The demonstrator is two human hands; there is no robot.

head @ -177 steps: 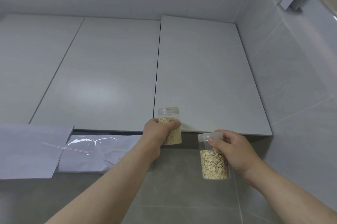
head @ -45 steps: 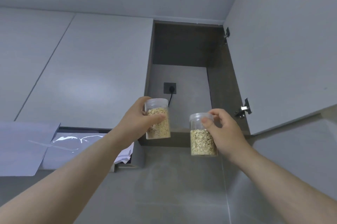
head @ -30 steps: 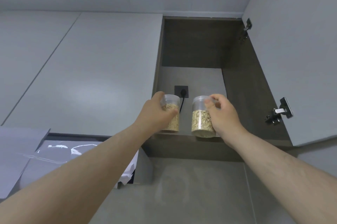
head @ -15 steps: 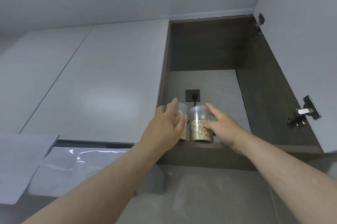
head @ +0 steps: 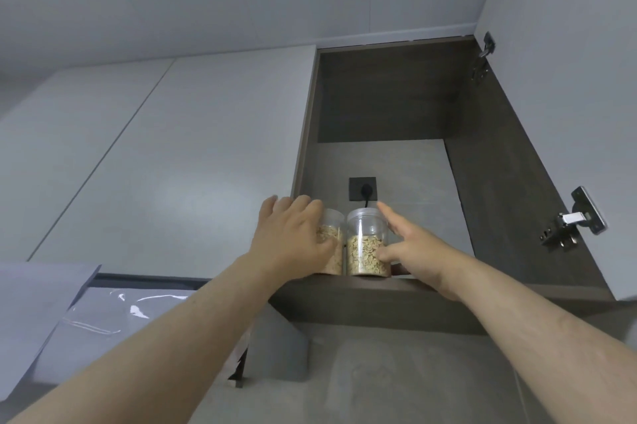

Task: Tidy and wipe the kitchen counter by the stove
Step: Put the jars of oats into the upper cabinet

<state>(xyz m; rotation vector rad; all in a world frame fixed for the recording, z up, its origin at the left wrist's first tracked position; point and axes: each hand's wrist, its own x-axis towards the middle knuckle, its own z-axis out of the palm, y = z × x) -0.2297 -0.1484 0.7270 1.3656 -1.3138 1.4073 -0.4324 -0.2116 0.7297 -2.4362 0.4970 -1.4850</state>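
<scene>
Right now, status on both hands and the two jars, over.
Left hand grips left jar. Right hand touches right jar, fingers straight. Both upright on cabinet shelf. Plug behind them.

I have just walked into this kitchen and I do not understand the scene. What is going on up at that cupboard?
A person is putting two clear jars of oats into an open wall cabinet. Both jars stand upright, side by side, at the front of the bottom shelf, below a black socket. The left hand grips the left jar. The right hand, its fingers straight, touches the right jar.
</scene>
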